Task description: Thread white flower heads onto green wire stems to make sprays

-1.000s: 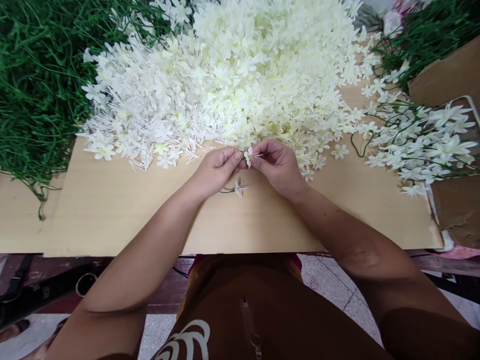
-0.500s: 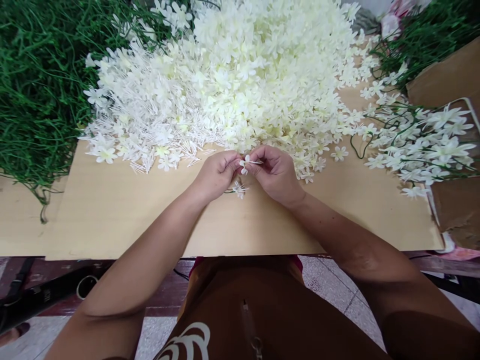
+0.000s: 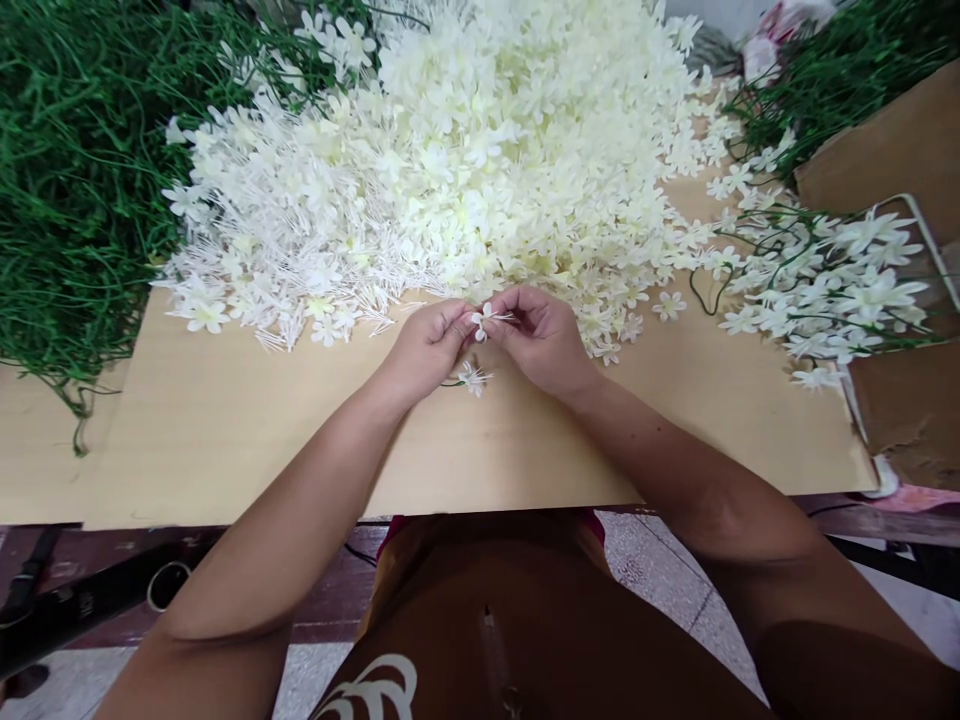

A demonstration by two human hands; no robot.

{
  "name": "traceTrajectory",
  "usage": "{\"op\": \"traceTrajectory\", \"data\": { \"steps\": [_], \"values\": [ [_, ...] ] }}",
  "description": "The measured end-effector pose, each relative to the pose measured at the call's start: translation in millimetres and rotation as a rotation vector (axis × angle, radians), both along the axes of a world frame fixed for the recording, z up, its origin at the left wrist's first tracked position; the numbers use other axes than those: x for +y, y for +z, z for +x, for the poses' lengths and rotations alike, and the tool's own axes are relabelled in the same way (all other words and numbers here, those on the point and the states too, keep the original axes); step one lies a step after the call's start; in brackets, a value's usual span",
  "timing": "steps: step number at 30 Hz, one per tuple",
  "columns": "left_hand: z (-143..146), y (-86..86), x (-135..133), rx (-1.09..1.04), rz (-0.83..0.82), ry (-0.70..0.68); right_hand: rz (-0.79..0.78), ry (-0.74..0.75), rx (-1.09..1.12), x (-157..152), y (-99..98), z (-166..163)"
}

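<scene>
Above the table's middle my two hands meet, fingertips almost touching. My right hand (image 3: pixel 546 338) is closed in a pinch on a small white artificial flower (image 3: pixel 482 321), whose thin pale stamens point right between the fingers. My left hand (image 3: pixel 429 345) is closed too, thumb and forefinger pressed together at the flower's left side. A green stem (image 3: pixel 451 383) comes out from under this hand and ends in a second white flower (image 3: pixel 474 378), low over the board. The grip on the stem itself is mostly hidden by my left fingers.
Beyond my hands spreads a big heap of loose white flowers (image 3: pixel 480 170). Green plastic stems (image 3: pixel 75 180) are piled at left, more stems (image 3: pixel 885 70) at back right. Finished-looking white flower sprays (image 3: pixel 855 270) lie on the right beside a cardboard box (image 3: pixel 892 140). The tan board (image 3: pixel 247 430) has a front edge near my body.
The view has shifted slightly, so the right-hand things appear a little further left. Both hands keep their pinch, and the flower between them has tilted slightly.
</scene>
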State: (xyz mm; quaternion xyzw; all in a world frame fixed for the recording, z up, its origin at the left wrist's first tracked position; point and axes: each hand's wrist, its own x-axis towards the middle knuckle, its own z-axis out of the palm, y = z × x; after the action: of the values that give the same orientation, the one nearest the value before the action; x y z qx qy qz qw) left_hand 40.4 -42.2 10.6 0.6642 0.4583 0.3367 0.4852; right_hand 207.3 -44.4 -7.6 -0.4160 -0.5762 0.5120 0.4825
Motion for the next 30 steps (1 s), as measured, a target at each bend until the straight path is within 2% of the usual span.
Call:
{"op": "traceTrajectory", "data": {
  "steps": [4,8,16,23,30],
  "values": [
    [0,4.9,0,0.045,-0.001,-0.054,-0.174,0.073,0.188,4,2.4,6],
    [-1,6.0,0,0.038,0.009,-0.078,-0.242,0.085,0.254,5,2.5,7],
    [-1,-3.4,2,-0.033,-0.009,-0.047,-0.120,0.087,0.121,6,2.0,4],
    [-2,-3.0,1,-0.104,0.016,-0.074,-0.066,0.059,0.100,1,3.1,-6],
    [-5,-2.6,3,-0.101,-0.020,-0.075,-0.130,0.118,0.140,2,6.5,-8]
  ]
}}
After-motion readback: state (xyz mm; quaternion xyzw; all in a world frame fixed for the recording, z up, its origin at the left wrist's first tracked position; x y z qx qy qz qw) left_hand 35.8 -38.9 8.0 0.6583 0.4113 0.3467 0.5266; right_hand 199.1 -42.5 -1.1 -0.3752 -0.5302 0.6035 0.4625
